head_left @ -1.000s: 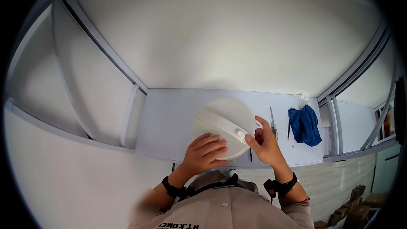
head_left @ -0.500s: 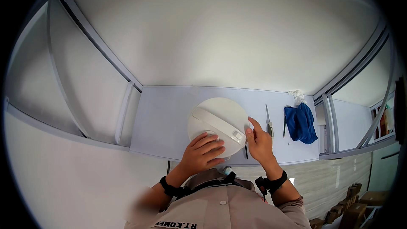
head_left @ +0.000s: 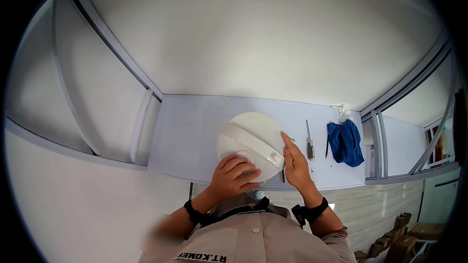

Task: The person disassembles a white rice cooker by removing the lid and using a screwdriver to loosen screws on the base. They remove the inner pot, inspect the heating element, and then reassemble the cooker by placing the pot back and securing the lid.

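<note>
A round white appliance [head_left: 251, 122], which looks like a rice cooker from above, stands on the pale table in front of me. A white bar handle [head_left: 253, 143] crosses its top diagonally, with a button-like piece at the right end. My left hand [head_left: 235, 173] rests on the top, fingers bent and apart beside a small round cap [head_left: 245, 156]. Along the right rim, my right hand [head_left: 296, 165] lies with its fingers stretched out against the side. The underside of the appliance and the left palm are hidden.
Right of the appliance lies a screwdriver [head_left: 310, 148] with a greyish handle, then a thin dark rod [head_left: 327, 146]. A blue cloth [head_left: 346, 143] and crumpled white tissue [head_left: 343, 112] lie farther right. Framed panels [head_left: 141, 126] flank the table [head_left: 180, 136]; cardboard boxes [head_left: 397, 248] stand lower right.
My right hand has straightened its fingers and slid slightly inward along the rim. The left fingers have bent a little more near the round cap. The appliance stays about where it was.
</note>
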`<state>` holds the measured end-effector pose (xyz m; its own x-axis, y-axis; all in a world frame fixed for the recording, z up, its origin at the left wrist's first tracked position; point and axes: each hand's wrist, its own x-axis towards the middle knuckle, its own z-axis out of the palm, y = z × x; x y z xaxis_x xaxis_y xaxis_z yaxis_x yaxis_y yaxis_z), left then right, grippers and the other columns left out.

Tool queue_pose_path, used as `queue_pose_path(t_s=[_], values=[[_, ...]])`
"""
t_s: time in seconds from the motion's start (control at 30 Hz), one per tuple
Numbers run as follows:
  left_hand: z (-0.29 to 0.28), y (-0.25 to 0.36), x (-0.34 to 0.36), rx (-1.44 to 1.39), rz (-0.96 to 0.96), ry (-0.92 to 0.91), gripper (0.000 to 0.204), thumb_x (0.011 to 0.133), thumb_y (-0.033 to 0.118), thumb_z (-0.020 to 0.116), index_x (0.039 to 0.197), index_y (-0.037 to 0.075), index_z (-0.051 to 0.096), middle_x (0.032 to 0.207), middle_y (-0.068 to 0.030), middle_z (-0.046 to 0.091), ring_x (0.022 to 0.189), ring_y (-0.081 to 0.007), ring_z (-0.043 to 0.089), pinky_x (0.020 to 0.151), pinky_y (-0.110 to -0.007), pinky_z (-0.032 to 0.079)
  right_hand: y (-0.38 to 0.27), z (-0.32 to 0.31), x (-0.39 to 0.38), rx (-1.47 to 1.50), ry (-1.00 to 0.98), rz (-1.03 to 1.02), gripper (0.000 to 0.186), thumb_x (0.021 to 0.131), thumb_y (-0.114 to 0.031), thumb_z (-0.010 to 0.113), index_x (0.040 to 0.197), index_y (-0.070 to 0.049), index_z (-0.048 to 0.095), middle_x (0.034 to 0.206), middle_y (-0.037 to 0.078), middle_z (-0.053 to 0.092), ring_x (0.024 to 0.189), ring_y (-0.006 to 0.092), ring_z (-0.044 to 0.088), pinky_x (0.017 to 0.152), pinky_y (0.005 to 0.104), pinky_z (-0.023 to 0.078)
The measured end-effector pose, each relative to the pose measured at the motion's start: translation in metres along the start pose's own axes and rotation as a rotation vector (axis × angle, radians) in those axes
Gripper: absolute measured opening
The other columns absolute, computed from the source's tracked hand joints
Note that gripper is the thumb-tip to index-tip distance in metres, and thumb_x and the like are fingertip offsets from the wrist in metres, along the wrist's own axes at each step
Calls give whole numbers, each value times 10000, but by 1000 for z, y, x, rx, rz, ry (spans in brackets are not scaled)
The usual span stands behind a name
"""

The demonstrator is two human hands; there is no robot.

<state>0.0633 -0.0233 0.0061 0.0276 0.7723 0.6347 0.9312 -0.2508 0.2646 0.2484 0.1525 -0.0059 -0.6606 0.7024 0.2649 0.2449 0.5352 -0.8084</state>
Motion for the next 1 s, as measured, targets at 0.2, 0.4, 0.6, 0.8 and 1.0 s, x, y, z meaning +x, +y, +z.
queue_pose_path(t_s=[0.2, 0.4, 0.6, 0.8, 1.0], values=[[-5, -1, -7, 79, -83, -62, 608, 683, 524, 858, 1208, 244, 730, 1304, -6, 614, 1228, -264, 556, 1158, -601, 356, 26, 15, -9, 382, -9, 338, 574, 1129, -350, 413, 1612, -51, 329, 1231, 112, 638, 1058, 197, 626, 929, 315, 508], [-6, -17, -17, 126, -262, -94, 786, 601, 535, 942, 1267, 194, 702, 1425, -123, 542, 1403, -458, 412, 1166, -641, 342, 47, 39, -5, 605, -143, 704, 777, 1090, -632, 265, 1586, -42, 370, 1453, 146, 559, 1296, 238, 539, 1099, 372, 423], [-10, -46, -23, -25, -214, -8, 853, 553, 433, 992, 1308, 193, 676, 1488, -111, 515, 1452, -474, 364, 1128, -587, 434, 77, 59, -4, 802, -277, 931, 896, 1022, -738, 356, 1553, -19, 406, 1442, 168, 554, 1286, 279, 533, 1109, 414, 413], [-25, -75, -29, -172, -239, 104, 873, 545, 416, 1004, 1314, 160, 681, 1494, -110, 524, 1461, -454, 370, 1142, -580, 426, 70, 66, 6, 791, -276, 824, 815, 1002, -667, 506, 1527, -45, 461, 1417, 137, 577, 1236, 241, 561, 1057, 370, 431], [-14, -103, -58, -501, -445, 267, 939, 599, 373, 1002, 1408, 86, 622, 1533, -147, 482, 1465, -404, 398, 1171, -532, 408, 37, 47, 23, 793, -249, 646, 831, 947, -556, 679, 1531, -13, 443, 1435, 134, 557, 1268, 232, 529, 1071, 375, 422]])
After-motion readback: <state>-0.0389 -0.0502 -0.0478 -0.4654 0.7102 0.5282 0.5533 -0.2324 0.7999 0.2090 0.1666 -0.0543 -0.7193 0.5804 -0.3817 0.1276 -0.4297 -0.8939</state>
